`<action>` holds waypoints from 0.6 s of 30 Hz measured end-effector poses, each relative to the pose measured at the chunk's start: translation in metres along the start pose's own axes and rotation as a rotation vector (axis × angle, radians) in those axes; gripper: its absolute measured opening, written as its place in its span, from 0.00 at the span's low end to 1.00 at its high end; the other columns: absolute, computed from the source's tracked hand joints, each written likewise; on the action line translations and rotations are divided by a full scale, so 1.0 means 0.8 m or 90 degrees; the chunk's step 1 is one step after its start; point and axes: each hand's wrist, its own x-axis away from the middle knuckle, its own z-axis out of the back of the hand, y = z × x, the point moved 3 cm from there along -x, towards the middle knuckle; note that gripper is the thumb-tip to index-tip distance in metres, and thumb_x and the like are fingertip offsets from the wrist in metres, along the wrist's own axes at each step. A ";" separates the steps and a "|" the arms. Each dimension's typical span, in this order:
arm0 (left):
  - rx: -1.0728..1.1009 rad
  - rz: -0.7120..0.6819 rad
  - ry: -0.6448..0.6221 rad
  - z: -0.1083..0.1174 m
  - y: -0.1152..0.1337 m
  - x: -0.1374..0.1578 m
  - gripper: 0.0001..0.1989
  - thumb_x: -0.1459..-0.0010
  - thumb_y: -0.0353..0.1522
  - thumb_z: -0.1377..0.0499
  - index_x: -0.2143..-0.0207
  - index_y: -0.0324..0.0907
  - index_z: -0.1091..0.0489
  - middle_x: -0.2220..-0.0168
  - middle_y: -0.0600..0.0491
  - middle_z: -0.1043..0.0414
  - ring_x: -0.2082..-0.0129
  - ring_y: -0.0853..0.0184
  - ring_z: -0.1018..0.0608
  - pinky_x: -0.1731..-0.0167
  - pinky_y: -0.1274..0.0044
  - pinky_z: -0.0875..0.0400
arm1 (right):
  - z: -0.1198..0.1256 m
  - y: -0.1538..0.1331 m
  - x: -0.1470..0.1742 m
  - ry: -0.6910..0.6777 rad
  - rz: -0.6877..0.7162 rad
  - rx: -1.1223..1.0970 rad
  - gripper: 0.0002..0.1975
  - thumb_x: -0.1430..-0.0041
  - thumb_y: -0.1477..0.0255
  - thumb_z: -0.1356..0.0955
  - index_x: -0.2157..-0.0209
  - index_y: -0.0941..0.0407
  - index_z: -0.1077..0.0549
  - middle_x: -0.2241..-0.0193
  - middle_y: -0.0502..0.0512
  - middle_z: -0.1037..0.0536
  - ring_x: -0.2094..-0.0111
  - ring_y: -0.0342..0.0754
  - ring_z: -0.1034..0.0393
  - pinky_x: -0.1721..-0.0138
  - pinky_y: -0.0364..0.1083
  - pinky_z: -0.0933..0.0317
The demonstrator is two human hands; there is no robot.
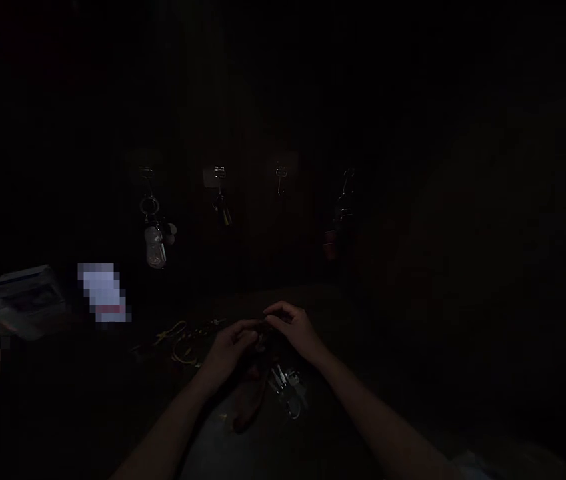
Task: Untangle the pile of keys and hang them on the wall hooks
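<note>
The view is very dark. My left hand (pixel 230 348) has its thumb and fingers drawn together in a pinch. Close by on the right, my right hand (pixel 297 328) also pinches, its fingertips near those of the left. What they hold between them is too small and dark to make out. Just below the hands lies a bunch of metal keys (pixel 287 385) with a ring. A reddish strap or cord (pixel 249 408) curves beside the keys. Left of my left hand lie tangled yellowish cords (pixel 179 339).
Several hooks hang at the back. One bears a keyring with a clear bottle-shaped charm (pixel 155 247), another a small dark key bunch (pixel 223 211). A bare hook (pixel 281 183) hangs beside them, and a reddish item (pixel 331 245) further right. A box-like pack (pixel 30 293) stands left.
</note>
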 end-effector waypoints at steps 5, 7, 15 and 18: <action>0.026 -0.012 -0.011 0.001 0.000 -0.002 0.17 0.49 0.37 0.41 0.56 0.41 0.30 0.63 0.51 0.24 0.65 0.65 0.23 0.61 0.74 0.31 | 0.000 0.001 0.000 -0.006 -0.039 -0.033 0.09 0.52 0.66 0.31 0.69 0.55 0.27 0.76 0.47 0.26 0.74 0.42 0.33 0.71 0.42 0.39; 0.027 -0.007 -0.010 0.001 0.003 -0.001 0.20 0.49 0.36 0.41 0.53 0.40 0.32 0.64 0.51 0.23 0.66 0.65 0.22 0.61 0.74 0.31 | 0.001 -0.001 0.000 -0.006 -0.051 -0.047 0.10 0.52 0.65 0.31 0.69 0.56 0.27 0.78 0.47 0.27 0.76 0.42 0.33 0.72 0.41 0.39; 0.058 0.014 -0.016 0.002 0.006 0.000 0.24 0.49 0.36 0.42 0.49 0.39 0.35 0.64 0.50 0.23 0.65 0.63 0.22 0.59 0.71 0.30 | -0.001 0.002 0.000 -0.001 -0.075 -0.089 0.11 0.55 0.63 0.30 0.71 0.56 0.26 0.80 0.46 0.27 0.77 0.42 0.33 0.74 0.42 0.40; 0.047 0.006 -0.018 0.002 0.007 0.000 0.21 0.48 0.36 0.44 0.51 0.40 0.33 0.61 0.49 0.23 0.61 0.61 0.23 0.57 0.69 0.31 | 0.000 0.003 -0.002 0.001 -0.069 -0.089 0.11 0.55 0.64 0.29 0.71 0.56 0.26 0.79 0.47 0.26 0.76 0.43 0.32 0.73 0.42 0.39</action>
